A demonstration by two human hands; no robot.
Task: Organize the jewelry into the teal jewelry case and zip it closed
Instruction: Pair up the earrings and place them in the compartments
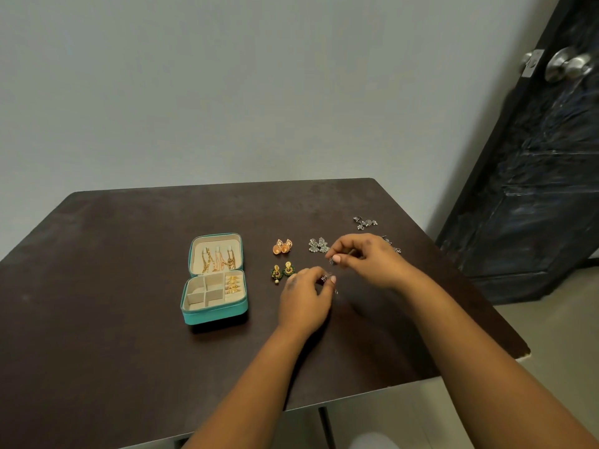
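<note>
The teal jewelry case [214, 314] lies open on the dark table, with gold chains hung in its lid and gold rings in its right compartment. To its right lie orange-gold earrings [282, 246], green-and-gold earrings [282, 271] and silver earrings [319, 245]. My left hand [304, 298] pinches a small dark earring [323, 279] at its fingertips. Just above it, my right hand [363, 259] pinches another small silver piece [332, 261]. More silver pieces [364, 222] lie farther right, and some are partly hidden behind my right hand.
The dark brown table [129, 319] stands against a grey wall. Its right edge has a chipped corner [523, 355]. A black door [534, 157] with a metal knob stands to the right.
</note>
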